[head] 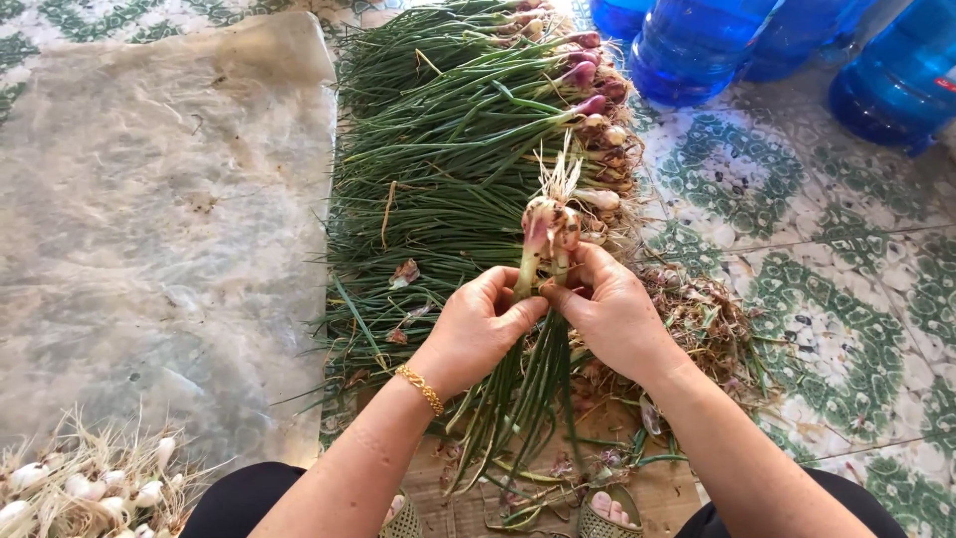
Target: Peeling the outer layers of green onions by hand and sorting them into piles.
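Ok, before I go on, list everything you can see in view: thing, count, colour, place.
held scallion bunch: one small bunch, pale purple-white bulbs up, green stalks down, between both hands
scallion pile: one big heap, green stalks with purple bulbs, centre on the floor
trimmings: one brown heap, right of the hands
cut bulbs: one heap, white with roots, bottom left
plastic sheet: one, clear, left
water bottles: at least three, blue, top right
tiled floor: green and white pattern
sandals: two, woven, bottom centre
bracelet: one, gold, left wrist
left hand: pinching the stalks
right hand: gripping below the bulbs
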